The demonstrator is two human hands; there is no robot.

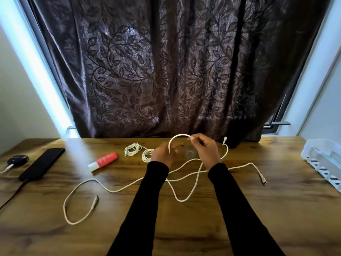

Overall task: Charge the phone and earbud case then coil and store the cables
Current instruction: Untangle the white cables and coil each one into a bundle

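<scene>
Coiling is the step in hand: both hands, left hand (162,154) and right hand (204,148), pinch a white cable (180,136) arched above the table's (184,228) far middle, its slack trailing near; next, gathering that slack into even loops.

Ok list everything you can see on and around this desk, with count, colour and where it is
Phone: one, black, far left of desk.
Earbud case: one, black, left of the phone, white cable plugged in.
Tube: one, red with white cap, left of centre.
Coiled cables: two, white, back centre.
Loose cables: white, sprawled across the middle; count unclear.
Glass: one, clear, behind the hands.
Basket: one, white, right edge.
Curtain: one, dark, leaf pattern, behind the desk.
Desk: one, brown wood.
Hands: left and right, black sleeves, bending a cable into a loop.
</scene>
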